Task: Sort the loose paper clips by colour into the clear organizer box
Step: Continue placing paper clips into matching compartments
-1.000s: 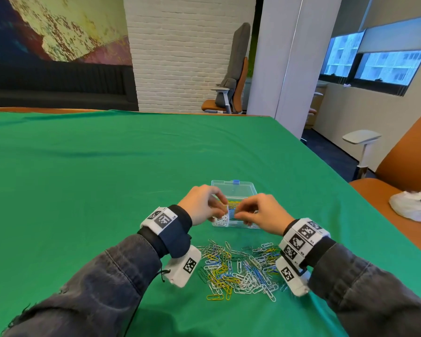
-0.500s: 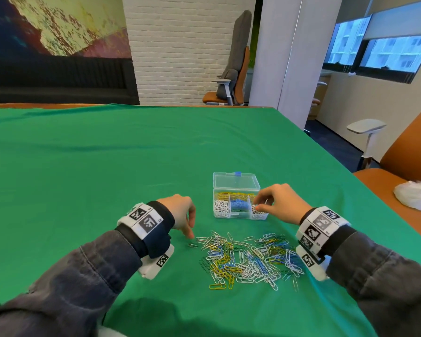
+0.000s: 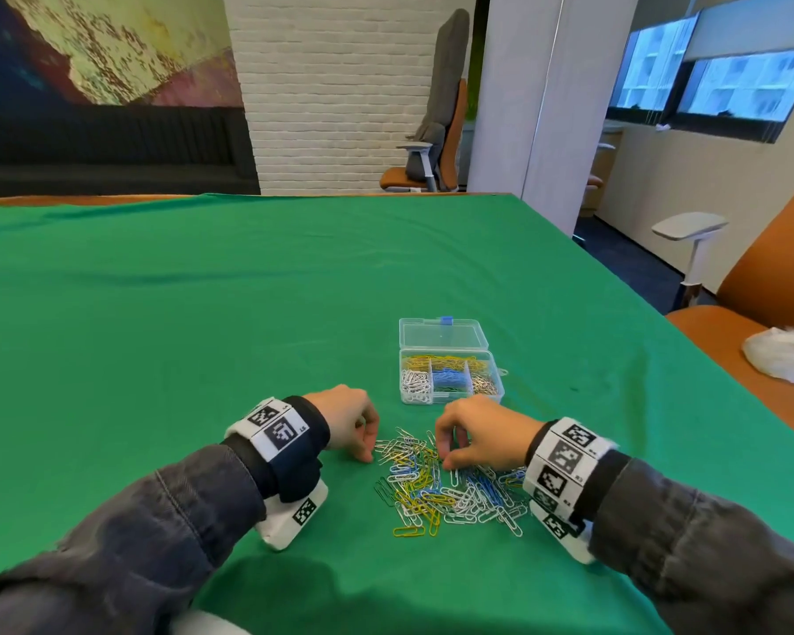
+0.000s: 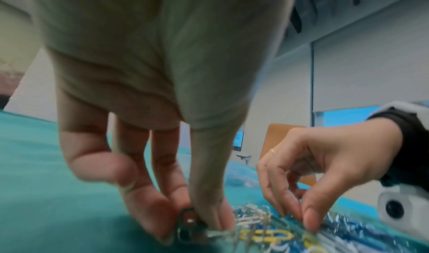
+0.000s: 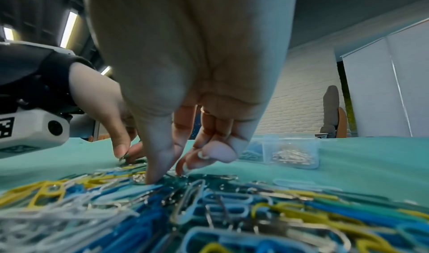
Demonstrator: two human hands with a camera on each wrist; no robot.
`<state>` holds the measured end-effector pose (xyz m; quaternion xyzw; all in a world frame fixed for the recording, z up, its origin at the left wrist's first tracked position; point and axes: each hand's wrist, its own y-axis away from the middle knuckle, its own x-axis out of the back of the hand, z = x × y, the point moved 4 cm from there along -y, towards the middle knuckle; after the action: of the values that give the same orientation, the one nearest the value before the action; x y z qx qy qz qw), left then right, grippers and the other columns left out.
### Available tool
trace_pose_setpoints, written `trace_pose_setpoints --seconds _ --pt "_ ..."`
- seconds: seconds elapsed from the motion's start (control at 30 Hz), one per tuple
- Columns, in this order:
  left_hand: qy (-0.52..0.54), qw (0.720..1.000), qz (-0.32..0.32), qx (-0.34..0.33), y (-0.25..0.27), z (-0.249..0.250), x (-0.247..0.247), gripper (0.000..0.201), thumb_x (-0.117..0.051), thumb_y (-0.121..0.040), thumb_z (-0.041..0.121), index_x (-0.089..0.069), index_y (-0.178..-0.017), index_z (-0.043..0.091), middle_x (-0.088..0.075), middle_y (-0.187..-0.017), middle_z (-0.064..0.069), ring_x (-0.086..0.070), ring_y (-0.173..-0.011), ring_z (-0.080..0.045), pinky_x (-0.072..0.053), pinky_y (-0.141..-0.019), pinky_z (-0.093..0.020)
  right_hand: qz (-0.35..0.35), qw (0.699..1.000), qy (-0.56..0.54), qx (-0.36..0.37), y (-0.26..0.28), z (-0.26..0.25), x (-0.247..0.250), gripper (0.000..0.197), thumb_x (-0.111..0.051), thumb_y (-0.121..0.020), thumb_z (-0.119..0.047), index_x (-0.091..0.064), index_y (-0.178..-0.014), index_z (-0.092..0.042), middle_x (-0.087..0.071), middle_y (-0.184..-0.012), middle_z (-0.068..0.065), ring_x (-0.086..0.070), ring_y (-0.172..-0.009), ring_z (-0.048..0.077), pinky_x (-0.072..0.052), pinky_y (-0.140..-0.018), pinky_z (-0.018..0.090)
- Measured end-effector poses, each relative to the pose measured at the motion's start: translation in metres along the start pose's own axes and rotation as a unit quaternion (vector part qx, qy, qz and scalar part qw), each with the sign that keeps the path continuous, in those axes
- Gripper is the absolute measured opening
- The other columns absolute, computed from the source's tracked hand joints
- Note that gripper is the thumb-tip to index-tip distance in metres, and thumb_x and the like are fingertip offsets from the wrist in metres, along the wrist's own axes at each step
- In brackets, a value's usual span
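The table [image 3: 202, 291] with its green cloth is the biggest thing, and both hands work low on it, near the person. Beyond the table stand a white brick wall [image 3: 340, 84] and an office chair [image 3: 436, 130].

The clear box [image 3: 450, 378] stands open just beyond the right hand [image 3: 482, 437], its lid [image 3: 441, 334] folded back to the far side. Inside are sorted clips: yellow ones along the far row, white ones in the near left compartment, blue ones in the middle and silver ones at the right.

The pile of loose clips [image 3: 450, 488] lies between the two hands and below the right one, closer to the person than the box. It mixes white, yellow, blue, green and silver clips.

The right hand hangs over the far part of the pile with its fingers curled downward. In the right wrist view the thumb [image 5: 157, 156] presses into the clips and the fingertips [image 5: 183, 165] stand just beside it, but I cannot tell if a clip is held between them.

The left hand [image 3: 349, 421] is at the left edge of the pile, its fingers bent down to the cloth. In the left wrist view the thumb [image 4: 206, 202] and the fingers [image 4: 153, 211] pinch a dark green clip [image 4: 185, 225] that touches the cloth.
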<state>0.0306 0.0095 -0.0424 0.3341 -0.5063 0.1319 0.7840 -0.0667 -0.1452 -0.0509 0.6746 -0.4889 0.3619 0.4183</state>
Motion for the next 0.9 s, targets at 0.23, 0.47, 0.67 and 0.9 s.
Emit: trace_pose_setpoints --seconds 0.23,0.47,0.67,0.9 --pt "0.125 0.991 0.021 -0.035 -0.004 0.003 0.009 0.013 -0.075 -0.083 0.02 -0.064 -0.078 0.024 -0.067 -0.067 0.012 -0.06 -0.06 0.001 -0.043 -0.056 -0.012 0.001 0.999 -0.039 -0.005 0.003 0.008 0.004 0.013 -0.067 -0.087 -0.015 -0.059 -0.082 -0.024 -0.064 -0.084 -0.006 -0.058 -0.077 0.008 -0.052 -0.079 0.025" --pt "0.185 0.981 0.033 -0.038 -0.02 0.028 0.021 0.015 -0.072 -0.083 0.003 -0.066 -0.095 0.011 -0.069 -0.074 0.001 -0.064 -0.067 -0.008 -0.054 -0.062 -0.019 -0.001 0.998 -0.052 -0.018 0.009 0.018 0.006 0.018 -0.077 -0.08 -0.019 -0.067 -0.094 -0.014 -0.07 -0.092 0.005 -0.059 -0.073 0.008 -0.05 -0.071 0.018" --pt "0.199 0.979 0.024 -0.025 -0.028 0.041 0.025 0.016 -0.078 -0.079 0.009 -0.064 -0.08 0.015 -0.067 -0.069 0.002 -0.062 -0.062 -0.006 -0.052 -0.058 -0.018 -0.004 0.997 -0.074 -0.019 0.009 0.019 0.001 0.012 -0.076 -0.08 -0.013 -0.067 -0.088 -0.015 -0.068 -0.081 -0.003 -0.057 -0.065 0.0 -0.044 -0.065 0.011" --pt "0.215 0.975 0.035 -0.031 -0.025 0.037 0.028 0.016 -0.078 -0.079 0.007 -0.064 -0.081 0.014 -0.067 -0.07 0.0 -0.063 -0.062 -0.007 -0.052 -0.057 -0.017 0.019 0.996 -0.08 -0.031 0.01 0.026 0.007 0.004 -0.069 -0.086 -0.012 -0.07 -0.089 -0.015 -0.063 -0.075 -0.014 -0.055 -0.067 -0.003 -0.042 -0.063 0.007"
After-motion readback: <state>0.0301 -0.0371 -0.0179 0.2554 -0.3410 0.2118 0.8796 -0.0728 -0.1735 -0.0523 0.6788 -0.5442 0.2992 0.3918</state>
